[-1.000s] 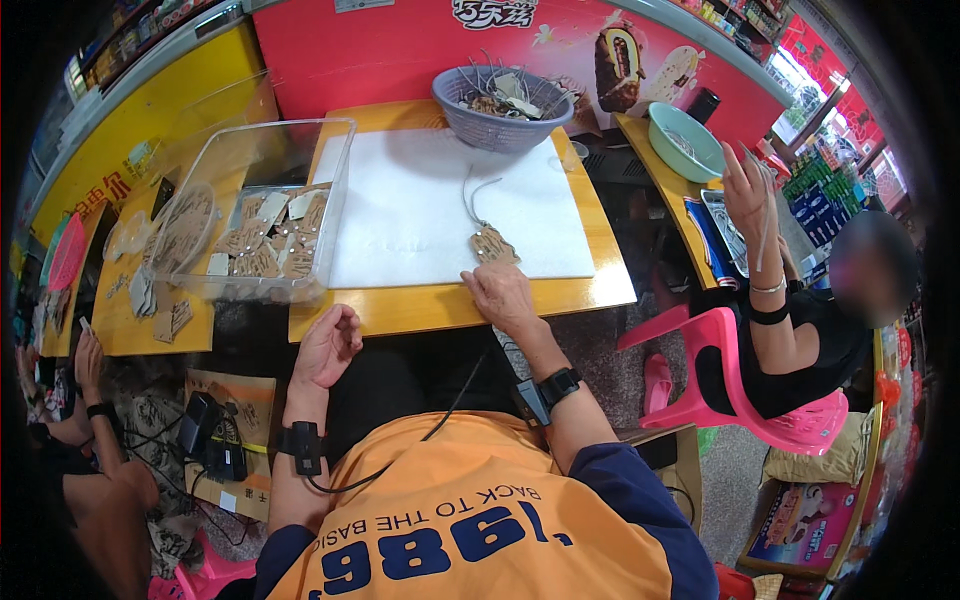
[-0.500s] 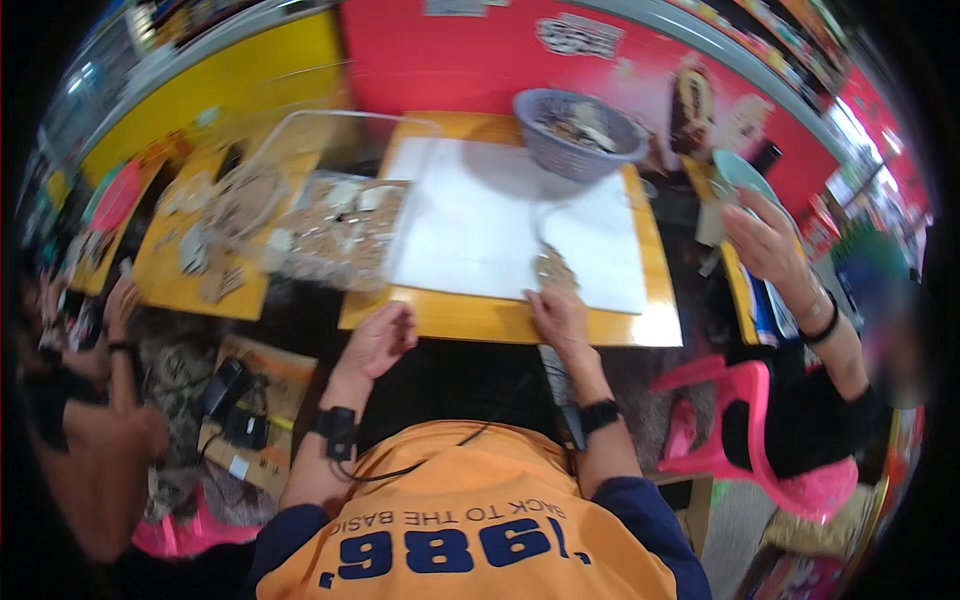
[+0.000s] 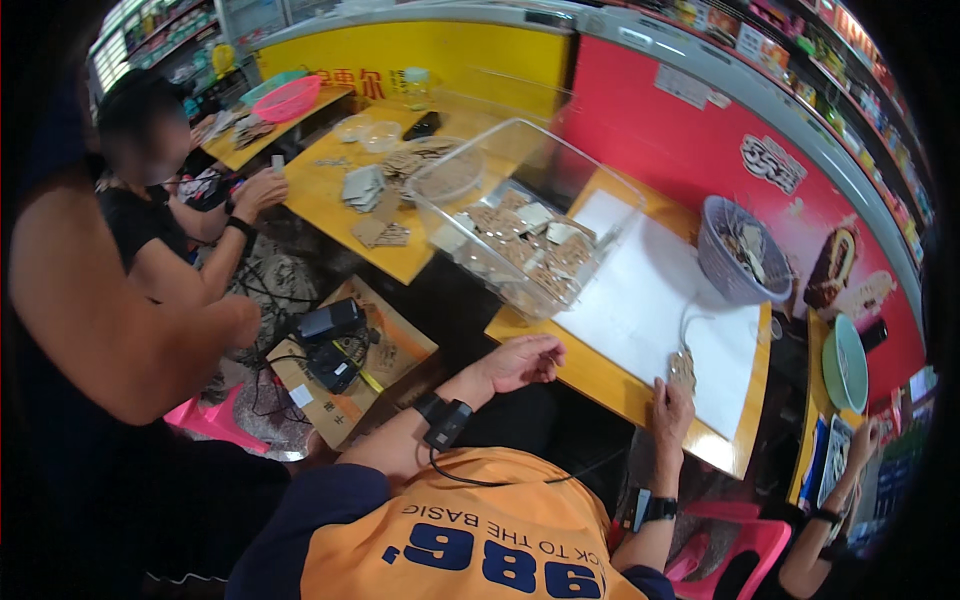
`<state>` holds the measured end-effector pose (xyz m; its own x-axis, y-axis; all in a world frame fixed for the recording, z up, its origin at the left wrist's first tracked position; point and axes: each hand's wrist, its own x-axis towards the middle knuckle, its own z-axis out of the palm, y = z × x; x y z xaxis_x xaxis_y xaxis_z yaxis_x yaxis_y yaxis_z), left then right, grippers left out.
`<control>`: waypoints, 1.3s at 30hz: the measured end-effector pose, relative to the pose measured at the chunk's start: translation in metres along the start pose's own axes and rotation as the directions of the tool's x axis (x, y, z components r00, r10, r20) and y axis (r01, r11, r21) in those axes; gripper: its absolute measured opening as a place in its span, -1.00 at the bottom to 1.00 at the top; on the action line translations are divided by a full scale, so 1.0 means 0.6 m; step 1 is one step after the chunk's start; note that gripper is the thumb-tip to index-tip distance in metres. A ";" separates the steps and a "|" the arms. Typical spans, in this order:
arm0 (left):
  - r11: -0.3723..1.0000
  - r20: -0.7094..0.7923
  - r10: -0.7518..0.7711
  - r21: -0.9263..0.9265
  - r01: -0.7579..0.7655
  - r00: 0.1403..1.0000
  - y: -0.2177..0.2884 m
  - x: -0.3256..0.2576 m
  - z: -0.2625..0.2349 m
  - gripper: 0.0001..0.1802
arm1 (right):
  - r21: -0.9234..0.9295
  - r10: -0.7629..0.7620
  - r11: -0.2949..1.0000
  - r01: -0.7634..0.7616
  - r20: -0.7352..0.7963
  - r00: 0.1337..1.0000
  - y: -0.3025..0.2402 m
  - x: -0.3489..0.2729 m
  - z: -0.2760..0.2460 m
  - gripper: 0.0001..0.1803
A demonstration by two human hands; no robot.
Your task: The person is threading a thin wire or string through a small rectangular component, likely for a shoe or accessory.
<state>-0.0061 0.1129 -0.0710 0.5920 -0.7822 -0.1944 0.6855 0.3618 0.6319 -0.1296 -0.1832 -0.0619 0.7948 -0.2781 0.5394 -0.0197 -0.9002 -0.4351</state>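
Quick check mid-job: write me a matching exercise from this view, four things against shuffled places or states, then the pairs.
1. Left hand
2. Right hand
3. Clear box
4. Purple basket

A. Filled with tan and white pieces
B. At the near end of a wired tan piece
C. Half curled, nothing visible in it
D. Beside the far part of the white sheet, near the red panel

Pairs: 1-C, 2-B, 3-A, 4-D

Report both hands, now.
Left hand: open, loosely curled, holding nothing.
Right hand: at the brown card; whether it grips cannot be told.
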 end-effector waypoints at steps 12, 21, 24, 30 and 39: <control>1.000 0.051 0.007 -0.026 -0.006 0.999 -0.002 0.000 0.001 -0.75 | 0.090 0.019 0.996 -0.022 0.032 0.999 -0.002 -0.003 -0.002 -0.61; 1.000 -0.007 -0.017 0.010 0.017 1.000 -0.009 0.009 0.017 -0.75 | 0.170 0.141 0.983 -0.074 -0.428 0.892 0.024 -0.009 -0.017 -0.78; 0.999 -0.085 -0.028 0.034 0.031 0.996 -0.007 0.019 0.012 -0.79 | -0.132 0.162 0.963 -0.234 -0.409 0.898 0.054 0.001 -0.004 -0.56; 1.000 -0.027 0.018 -0.006 -0.018 0.999 0.005 0.001 -0.007 -0.78 | -0.210 0.254 0.930 -0.302 -0.229 0.940 0.010 0.008 0.002 -0.39; 1.000 -0.008 0.017 -0.016 -0.018 1.000 0.000 0.005 0.009 -0.77 | 0.313 0.376 0.872 -0.377 0.066 0.924 -0.008 0.005 -0.045 -0.58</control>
<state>-0.0065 0.1077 -0.0679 0.6072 -0.7717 -0.1893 0.6818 0.3836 0.6229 -0.1438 -0.1886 -0.0386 0.7670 -0.5738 0.2873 -0.1272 -0.5748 -0.8084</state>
